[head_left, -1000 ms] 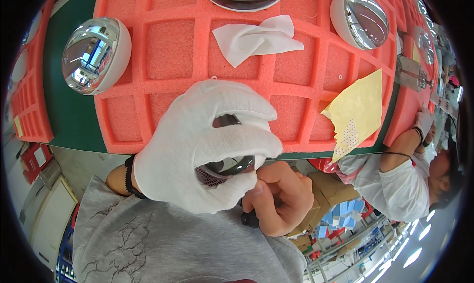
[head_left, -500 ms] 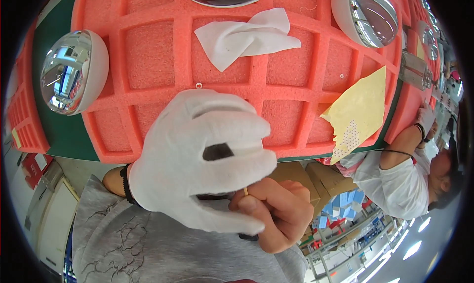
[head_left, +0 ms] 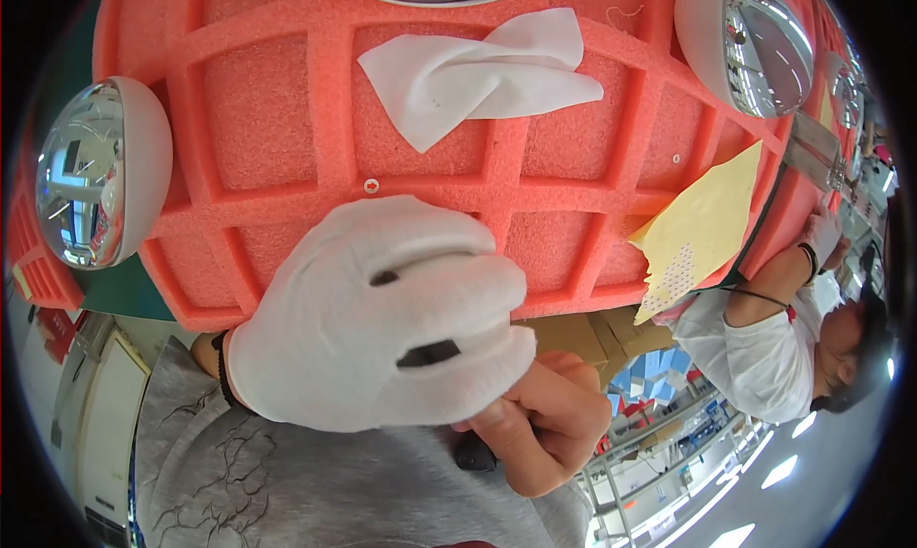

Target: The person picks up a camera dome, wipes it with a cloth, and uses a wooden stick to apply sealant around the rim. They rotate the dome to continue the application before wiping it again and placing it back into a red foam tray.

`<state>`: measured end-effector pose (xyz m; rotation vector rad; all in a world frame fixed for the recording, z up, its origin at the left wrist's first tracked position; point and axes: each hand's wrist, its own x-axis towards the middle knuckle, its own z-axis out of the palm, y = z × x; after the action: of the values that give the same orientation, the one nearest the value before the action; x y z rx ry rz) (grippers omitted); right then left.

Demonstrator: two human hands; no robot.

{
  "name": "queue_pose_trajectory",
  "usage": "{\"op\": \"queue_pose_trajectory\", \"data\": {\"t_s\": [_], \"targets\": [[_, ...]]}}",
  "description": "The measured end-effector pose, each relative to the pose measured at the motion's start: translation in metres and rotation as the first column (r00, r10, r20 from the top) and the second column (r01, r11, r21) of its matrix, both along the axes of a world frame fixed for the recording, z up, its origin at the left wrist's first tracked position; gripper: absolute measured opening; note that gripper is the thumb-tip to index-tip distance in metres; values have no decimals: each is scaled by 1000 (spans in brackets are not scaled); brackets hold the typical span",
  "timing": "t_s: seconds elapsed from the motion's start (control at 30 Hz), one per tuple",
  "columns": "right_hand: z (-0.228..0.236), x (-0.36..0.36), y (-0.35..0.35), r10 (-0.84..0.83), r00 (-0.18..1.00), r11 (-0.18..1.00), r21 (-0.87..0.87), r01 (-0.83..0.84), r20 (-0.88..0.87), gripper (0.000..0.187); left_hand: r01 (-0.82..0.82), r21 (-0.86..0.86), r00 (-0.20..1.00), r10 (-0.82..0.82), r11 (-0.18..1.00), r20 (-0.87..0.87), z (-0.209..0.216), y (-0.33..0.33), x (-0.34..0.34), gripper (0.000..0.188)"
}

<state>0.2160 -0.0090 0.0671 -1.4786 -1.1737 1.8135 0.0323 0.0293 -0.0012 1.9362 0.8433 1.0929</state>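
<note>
Gloved left hand (head_left: 382,319) has drawn its thumb in, fingers clasped over a dark object (head_left: 430,354), mostly hidden. Bare right hand (head_left: 549,419) adjoins; its grip cannot be determined. Loose clasping could drop the object short of the foam tray (head_left: 330,118).

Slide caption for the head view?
White-gloved left hand and bare right hand close together by a gridded coral foam tray.
</note>
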Motion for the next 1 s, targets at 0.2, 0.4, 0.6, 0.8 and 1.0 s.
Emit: {"op": "queue_pose_trajectory", "data": {"t_s": [0.2, 0.4, 0.6, 0.8, 1.0], "targets": [[-7, 9, 6, 154, 987, 986, 77, -150, -45, 14, 21, -26, 998, -20, 999, 60, -4, 2, 0, 32], [-1, 6, -3, 156, 988, 983, 98, -157, 14, 16, -103, -14, 986, 104, 995, 126, -5, -3, 10, 36], [9, -3, -6, 60, 992, 997, 47, -66, 110, 15, -112, 0, 994, 112, 994, 12, 3, -6, 7, 44], [10, -2, -4, 105, 987, 985, 126, -120, 119, 4, -71, -56, 997, 71, 996, 10, 5, -9, 3, 49], [20, -9, 1, 92, 982, 995, 10, -95, 165, 5, -63, -39, 998, 63, 997, 8, 6, -11, 2, 52]]}}
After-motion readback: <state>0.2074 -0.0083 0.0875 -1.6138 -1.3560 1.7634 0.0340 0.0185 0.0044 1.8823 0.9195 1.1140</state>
